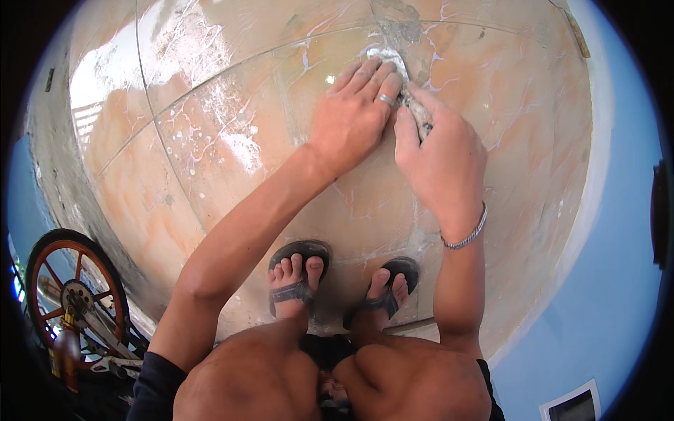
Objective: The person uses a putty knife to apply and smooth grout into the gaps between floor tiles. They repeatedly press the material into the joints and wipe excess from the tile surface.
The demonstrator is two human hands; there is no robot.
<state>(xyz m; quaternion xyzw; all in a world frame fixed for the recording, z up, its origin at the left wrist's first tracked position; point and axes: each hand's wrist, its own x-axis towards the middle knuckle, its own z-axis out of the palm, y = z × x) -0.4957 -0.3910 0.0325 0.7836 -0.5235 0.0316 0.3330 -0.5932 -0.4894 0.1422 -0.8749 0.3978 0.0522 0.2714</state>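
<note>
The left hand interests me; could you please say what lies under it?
Part of a scraper blade shows beside the left hand, against the tiled floor; whatever lies directly beneath the fingers and palm is covered.

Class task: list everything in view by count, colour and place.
scraper-like tool: one, whitish-silver, upper centre
tiled floor: one, beige-orange, centre
concrete strip: one, grey, far left
spoked wheel: one, black-orange, lower left
wall areas: two, blue, far left, right
framed panel: one, white-edged, lower right
unclear object: one, black, right edge
sandals: two, black, lower centre
ring: one, silver, upper centre
bracelet: one, silver, right of centre
feet: two, bare, in sandals
legs: two, bare, bottom centre
left hand: one, bare, over the tool
right hand: one, bare, gripping the tool
</note>
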